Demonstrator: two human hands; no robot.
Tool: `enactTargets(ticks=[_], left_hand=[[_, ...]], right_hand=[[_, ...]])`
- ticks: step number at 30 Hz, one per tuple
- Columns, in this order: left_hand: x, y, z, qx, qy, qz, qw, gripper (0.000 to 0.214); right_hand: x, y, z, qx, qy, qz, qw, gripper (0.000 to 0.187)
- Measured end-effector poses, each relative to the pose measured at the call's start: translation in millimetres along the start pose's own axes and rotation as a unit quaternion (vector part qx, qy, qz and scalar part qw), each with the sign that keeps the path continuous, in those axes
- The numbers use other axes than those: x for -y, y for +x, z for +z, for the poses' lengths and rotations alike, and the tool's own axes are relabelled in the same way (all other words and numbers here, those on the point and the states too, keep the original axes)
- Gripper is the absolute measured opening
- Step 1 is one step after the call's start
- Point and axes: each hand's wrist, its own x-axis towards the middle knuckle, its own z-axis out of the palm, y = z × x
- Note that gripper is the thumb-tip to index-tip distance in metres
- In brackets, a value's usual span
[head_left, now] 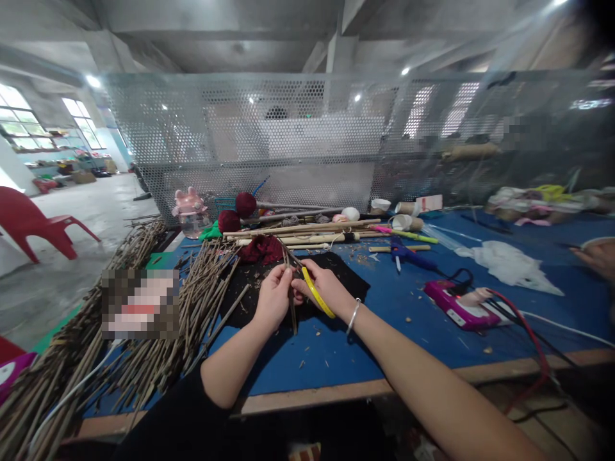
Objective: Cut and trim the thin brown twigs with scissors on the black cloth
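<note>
My tool handle [314, 291] is yellow, bracelet [354, 314] silver. Twigs [204, 288] brown, cloth [348, 272] black, table [346, 365] blue, yarn [262, 250] dark red, glue gun [410, 255] blue, strip [435, 299] purple-white.

Sticks [293, 315] partly hidden by fingers [287, 276]; red chair [19, 214], co-worker's hand [600, 259] edge-cut.

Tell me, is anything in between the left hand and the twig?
Nothing that I can see: the left hand grips the twig directly. The yellow tool is beside them, in the right hand.
</note>
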Motion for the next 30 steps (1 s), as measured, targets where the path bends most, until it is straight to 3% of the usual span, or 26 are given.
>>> enactTargets(ticks=[3, 9, 21, 30], left_hand=[[0.1, -0.5, 0.2, 0.011, -0.014, 0.007, 1.000, 0.033], [1.0, -0.4, -0.6, 0.028, -0.014, 0.003, 1.000, 0.032], [2.0, 1.7, -3.8, 0.014, 0.016, 0.001, 1.000, 0.034], [2.0, 1.8, -3.1, 0.024, 0.011, 0.012, 1.000, 0.035]], right_hand=[[0.3, -1.1, -1.3, 0.000, -0.053, 0.010, 0.999, 0.051], [-1.4, -0.2, -1.8, -0.007, -0.025, -0.031, 0.999, 0.056], [-0.4, -1.6, 3.4, -0.008, 0.036, -0.026, 0.999, 0.042], [2.9, -1.5, -0.4, -0.030, -0.103, 0.005, 0.994, 0.052]])
